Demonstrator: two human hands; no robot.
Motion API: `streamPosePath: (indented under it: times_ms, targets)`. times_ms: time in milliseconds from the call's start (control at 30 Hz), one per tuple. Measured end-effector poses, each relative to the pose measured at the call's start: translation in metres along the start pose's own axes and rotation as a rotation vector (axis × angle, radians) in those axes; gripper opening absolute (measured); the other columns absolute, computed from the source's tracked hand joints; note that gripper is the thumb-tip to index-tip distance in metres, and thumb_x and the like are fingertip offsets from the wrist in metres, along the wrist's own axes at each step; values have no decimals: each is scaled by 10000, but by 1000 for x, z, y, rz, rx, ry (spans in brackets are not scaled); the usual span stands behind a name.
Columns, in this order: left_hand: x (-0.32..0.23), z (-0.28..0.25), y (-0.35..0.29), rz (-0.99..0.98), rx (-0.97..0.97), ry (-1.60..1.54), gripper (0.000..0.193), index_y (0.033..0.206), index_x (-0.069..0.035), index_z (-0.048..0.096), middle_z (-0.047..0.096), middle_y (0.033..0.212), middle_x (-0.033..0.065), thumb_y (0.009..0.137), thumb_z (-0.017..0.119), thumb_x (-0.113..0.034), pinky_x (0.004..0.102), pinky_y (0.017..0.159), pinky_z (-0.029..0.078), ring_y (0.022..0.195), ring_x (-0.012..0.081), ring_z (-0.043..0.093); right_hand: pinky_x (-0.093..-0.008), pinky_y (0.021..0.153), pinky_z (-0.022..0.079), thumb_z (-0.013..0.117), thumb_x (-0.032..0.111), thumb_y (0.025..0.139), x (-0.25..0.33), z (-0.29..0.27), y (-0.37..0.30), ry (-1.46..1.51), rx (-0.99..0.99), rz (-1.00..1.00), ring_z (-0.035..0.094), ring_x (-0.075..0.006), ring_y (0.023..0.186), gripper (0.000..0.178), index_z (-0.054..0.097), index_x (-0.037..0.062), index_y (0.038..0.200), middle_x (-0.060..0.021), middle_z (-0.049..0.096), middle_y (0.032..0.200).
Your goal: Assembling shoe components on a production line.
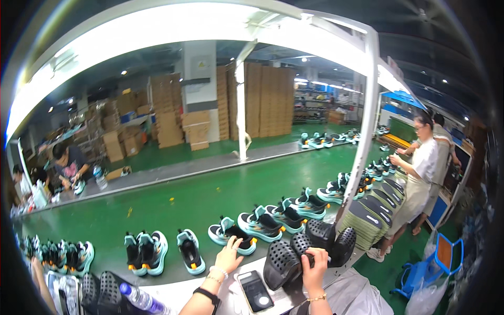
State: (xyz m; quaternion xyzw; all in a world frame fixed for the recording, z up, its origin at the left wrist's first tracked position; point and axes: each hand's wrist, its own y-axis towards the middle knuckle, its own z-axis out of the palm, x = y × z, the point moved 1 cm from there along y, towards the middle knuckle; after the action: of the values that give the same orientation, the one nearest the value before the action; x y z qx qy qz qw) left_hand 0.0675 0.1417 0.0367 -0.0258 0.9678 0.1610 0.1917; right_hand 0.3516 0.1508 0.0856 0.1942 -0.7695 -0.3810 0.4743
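My left hand [229, 256] has its fingers stretched and apart, reaching over the heel side of a black and turquoise sneaker [227, 231] on the green belt. Fingertips look to be at the shoe's edge; contact is hard to tell. My right hand [315, 266] is curled around the end of a black perforated clog-shaped piece [301, 243]. A similar black piece [281, 262] lies beside it to the left, and another [321, 234] behind it. Between my hands, a phone [255, 291] with a lit screen rests on the white ledge.
Sneakers [148, 252] line the green belt [173, 210]. Stacked striped insoles [367, 215] stand right, beside a white post [366, 121]. A bottle [139, 299] lies near left. Co-workers [420, 163] stand right; another person [71, 165] works far left. A blue stool [428, 268] is lower right.
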Motion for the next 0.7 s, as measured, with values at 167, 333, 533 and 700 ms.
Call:
streamPosePath:
  times_ms: [167,333,533,700]
  targets:
    - [11,-18,2,-143,56,219,521,1014,-89,672,481,1123,118,740,645,-532,392,802,506,1005,290,549,-384,829,409,652,85,762,12,2,-6,-1,14,35,521,-291,917,140,584,30,872,-114,580,924]
    - [42,-48,-17,-186,200,352,515,944,-94,711,510,1145,137,719,634,-551,392,839,491,1064,309,517,-385,835,407,641,68,764,10,4,-12,-27,9,25,516,-291,912,140,578,29,882,-113,572,922]
    - [50,-64,-24,-239,248,149,392,958,-48,682,608,1034,166,736,621,-365,394,808,509,886,346,629,-362,836,405,604,88,819,19,3,-2,-54,-24,2,519,-286,905,130,559,10,913,-116,545,923]
    - [60,-55,-27,-276,267,89,542,1119,-20,620,603,1160,164,731,653,-397,373,882,483,995,334,611,-356,902,387,598,182,865,11,8,-10,145,79,196,515,-284,996,315,526,30,1132,-124,574,1061]
